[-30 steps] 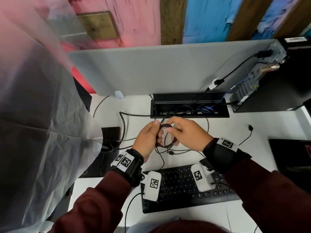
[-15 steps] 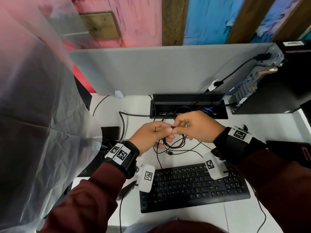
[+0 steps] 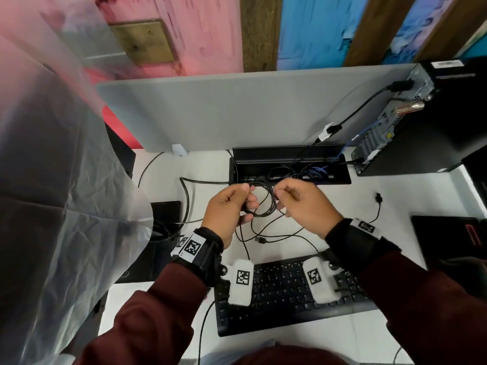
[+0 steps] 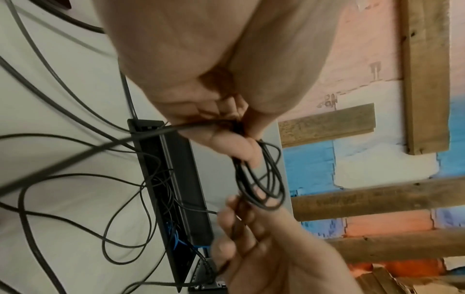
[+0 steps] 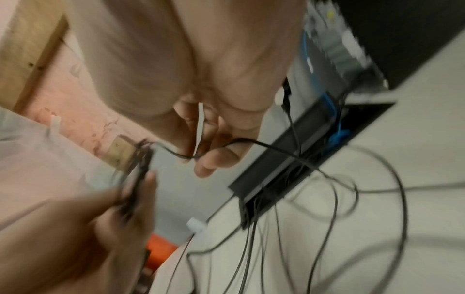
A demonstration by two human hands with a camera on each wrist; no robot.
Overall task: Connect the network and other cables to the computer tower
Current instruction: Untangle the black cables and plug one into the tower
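A coiled black cable [image 3: 261, 198] is held between both grips above the worktop [image 3: 395, 201], pinched by the left hand [image 3: 228, 209] and the right hand [image 3: 303, 206]. The computer tower [image 3: 421, 127] stands far right, nearer the right hand, so the cable's free end is judged to need leading rightward.

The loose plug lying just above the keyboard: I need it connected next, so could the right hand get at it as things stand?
Probably not yet: the plug lies uncovered, but the right hand is pinching the coiled cable held in the left hand.
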